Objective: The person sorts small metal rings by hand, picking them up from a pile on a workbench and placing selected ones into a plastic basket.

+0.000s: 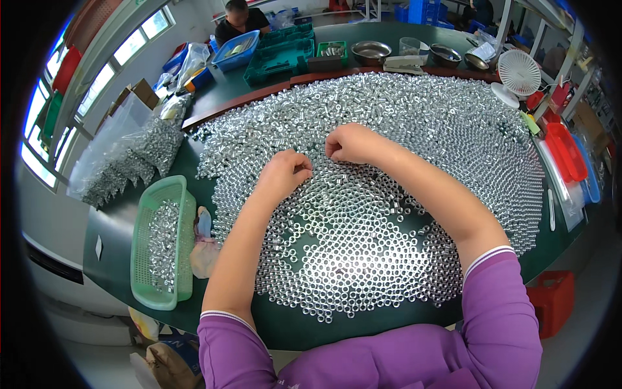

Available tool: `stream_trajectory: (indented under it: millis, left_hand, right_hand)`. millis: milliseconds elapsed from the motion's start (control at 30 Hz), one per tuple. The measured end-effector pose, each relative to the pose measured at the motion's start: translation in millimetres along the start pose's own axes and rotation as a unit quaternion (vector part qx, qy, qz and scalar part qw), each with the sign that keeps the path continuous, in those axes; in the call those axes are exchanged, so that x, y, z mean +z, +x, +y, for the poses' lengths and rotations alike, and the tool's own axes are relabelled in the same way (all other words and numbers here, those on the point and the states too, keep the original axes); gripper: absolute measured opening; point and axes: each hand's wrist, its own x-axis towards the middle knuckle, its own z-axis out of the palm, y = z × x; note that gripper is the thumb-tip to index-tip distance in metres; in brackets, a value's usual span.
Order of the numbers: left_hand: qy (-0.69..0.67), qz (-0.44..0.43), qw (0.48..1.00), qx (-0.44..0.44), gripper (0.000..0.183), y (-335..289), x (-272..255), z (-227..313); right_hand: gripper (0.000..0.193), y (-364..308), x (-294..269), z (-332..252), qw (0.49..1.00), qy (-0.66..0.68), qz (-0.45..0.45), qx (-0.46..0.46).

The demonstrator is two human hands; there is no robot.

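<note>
A broad spread of small silvery metal sleeves [363,233] covers most of the green table. Those nearest me stand on end in close rows with their round holes up; farther off they lie heaped and jumbled. My left hand [284,174] is over the middle of the spread, fingers curled, thumb and fingertips close together. Just right of it and a little farther away, my right hand [350,144] is closed the same way, its fingertips down among the heaped sleeves. Whatever either hand pinches is hidden or too small to make out.
Left of the spread stands a green plastic basket [184,259] partly filled with metal pieces, beside filled clear bags [139,146]. Steel bowls [371,50], green crates [278,61] and a white fan [519,72] line the far side. Red trays [565,152] lie right. Another person [241,23] sits beyond.
</note>
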Motion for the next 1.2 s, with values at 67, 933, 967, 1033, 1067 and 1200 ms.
stream_trajectory:
  millis: [67,933,967,1033,1067,1200]
  left_hand:
    - [0.002,0.006,1.0,0.005,0.013,2,1,1]
    - [0.151,0.044,0.987,0.036,0.01,-3,-3,6]
    - [0.155,0.059,0.985,0.036,0.01,-3,-3,9]
    - [0.16,0.076,0.983,0.039,0.01,-4,-3,17]
    - [0.135,0.079,0.988,0.01,0.01,-4,-2,20]
    - [0.041,0.048,0.998,-0.023,0.013,-1,10,21]
  right_hand:
    - [0.011,-4,6,5,1.0,-0.002,0.018,-0.023]
    - [0.011,54,41,-23,0.982,-0.098,0.153,-0.045]
    - [0.012,55,42,-22,0.983,-0.119,0.137,-0.038]
    - [0.013,59,41,-19,0.982,-0.143,0.123,-0.029]
    - [0.011,62,43,-16,0.985,-0.122,0.125,-0.004]
    - [0.016,56,40,-14,0.987,-0.07,0.134,0.056]
